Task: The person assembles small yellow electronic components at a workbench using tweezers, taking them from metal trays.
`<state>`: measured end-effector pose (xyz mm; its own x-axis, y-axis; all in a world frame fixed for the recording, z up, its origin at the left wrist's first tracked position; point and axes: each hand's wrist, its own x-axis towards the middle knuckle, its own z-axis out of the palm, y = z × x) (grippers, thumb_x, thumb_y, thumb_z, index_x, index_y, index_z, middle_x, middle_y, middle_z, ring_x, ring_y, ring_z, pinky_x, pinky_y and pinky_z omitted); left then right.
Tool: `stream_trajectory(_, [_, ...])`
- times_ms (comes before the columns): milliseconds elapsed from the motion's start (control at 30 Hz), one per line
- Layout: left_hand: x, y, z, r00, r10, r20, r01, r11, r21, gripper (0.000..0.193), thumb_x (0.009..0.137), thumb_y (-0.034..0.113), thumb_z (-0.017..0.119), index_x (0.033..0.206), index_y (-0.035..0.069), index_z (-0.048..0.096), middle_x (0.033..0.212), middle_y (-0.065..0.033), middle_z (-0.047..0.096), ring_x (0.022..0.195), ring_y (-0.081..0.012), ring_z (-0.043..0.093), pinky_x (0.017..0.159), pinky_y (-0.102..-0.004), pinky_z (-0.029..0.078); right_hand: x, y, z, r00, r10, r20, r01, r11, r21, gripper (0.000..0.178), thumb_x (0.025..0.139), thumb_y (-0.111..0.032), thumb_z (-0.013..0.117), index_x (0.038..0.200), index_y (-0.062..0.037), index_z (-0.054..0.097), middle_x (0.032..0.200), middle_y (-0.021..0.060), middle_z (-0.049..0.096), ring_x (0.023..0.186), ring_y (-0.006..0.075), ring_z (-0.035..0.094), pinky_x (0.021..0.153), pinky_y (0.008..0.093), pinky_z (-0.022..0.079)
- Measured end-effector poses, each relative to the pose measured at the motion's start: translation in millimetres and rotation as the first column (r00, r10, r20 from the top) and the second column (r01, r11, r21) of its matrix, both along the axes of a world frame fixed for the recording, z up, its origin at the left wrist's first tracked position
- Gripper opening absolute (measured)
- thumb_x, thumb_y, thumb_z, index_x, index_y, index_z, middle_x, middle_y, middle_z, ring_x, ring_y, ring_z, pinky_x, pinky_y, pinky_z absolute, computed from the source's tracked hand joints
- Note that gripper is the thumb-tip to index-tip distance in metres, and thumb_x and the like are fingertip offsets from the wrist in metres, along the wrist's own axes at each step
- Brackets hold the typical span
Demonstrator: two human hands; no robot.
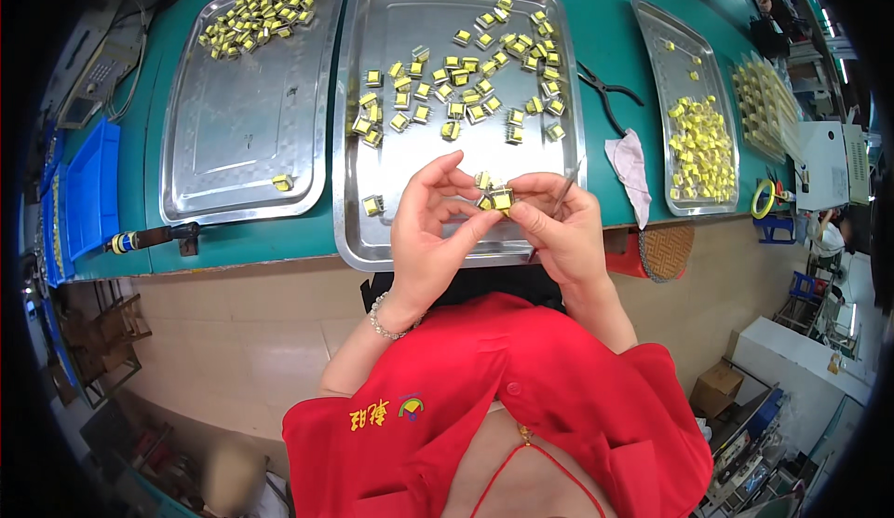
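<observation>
1. Over the middle steel tray's (372,238) near rim: left hand (430,229) and right hand (563,229), fingertips pinched on small yellow-taped transformer cores (496,197); right also grips thin metal tweezers (564,192).
2. Risk: a loosened pinch likely drops cores past the rim to the floor.

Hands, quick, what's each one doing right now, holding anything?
Left hand: closed on a small yellow-taped part, pinched at the fingertips.
Right hand: closed on the same part, with tweezers in its grip.

bench (610,6): green
trays (244,117): shiny silver
small parts (463,77): yellow and grey
bins (91,187): blue
cloth (630,166): white
pliers (607,97): black
</observation>
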<state>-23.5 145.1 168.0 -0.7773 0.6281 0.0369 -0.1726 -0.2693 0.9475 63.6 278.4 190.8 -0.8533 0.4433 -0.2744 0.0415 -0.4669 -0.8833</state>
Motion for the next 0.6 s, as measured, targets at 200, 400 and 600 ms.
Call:
stream_trajectory(200, [2,0,-4,0.868,-0.199,0.456,0.098,0.967,0.234,0.036,0.088,0.002,0.056,0.122,-0.002,0.045,0.110,-0.0113,0.056,0.097,-0.0146,0.058,0.084,-0.0284,0.050,-7,-5,3,0.986,0.046,-0.162,0.088,0.682,0.726,0.026,0.071,0.010,0.070,0.095,0.0027,0.064,0.096,0.0070,0.060,0.057,0.0010,0.045,0.050,0.0148,0.033])
stream_trajectory(400, [-2,-4,-4,0.799,-0.261,0.542,0.143,0.958,0.250,0.028,0.096,0.014,0.046,0.119,-0.003,0.048,0.107,-0.0115,0.059,0.099,-0.0183,0.059,0.087,-0.0344,0.049,-11,-6,5,0.983,0.086,-0.161,0.092,0.527,0.845,0.031,0.068,0.010,0.071,0.097,-0.0009,0.065,0.092,0.0056,0.060,0.054,0.0002,0.041,0.049,0.0153,0.031])
stream_trajectory(600, [-4,-1,2,0.673,-0.354,0.649,0.165,0.928,0.335,0.029,0.097,0.020,0.044,0.111,-0.003,0.055,0.105,-0.0107,0.061,0.098,-0.0177,0.060,0.089,-0.0337,0.049,-8,0,14,0.998,0.043,-0.053,0.010,0.676,0.737,0.035,0.067,0.009,0.072,0.099,0.0007,0.064,0.096,0.0030,0.054,0.055,-0.0001,0.037,0.049,0.0156,0.029])
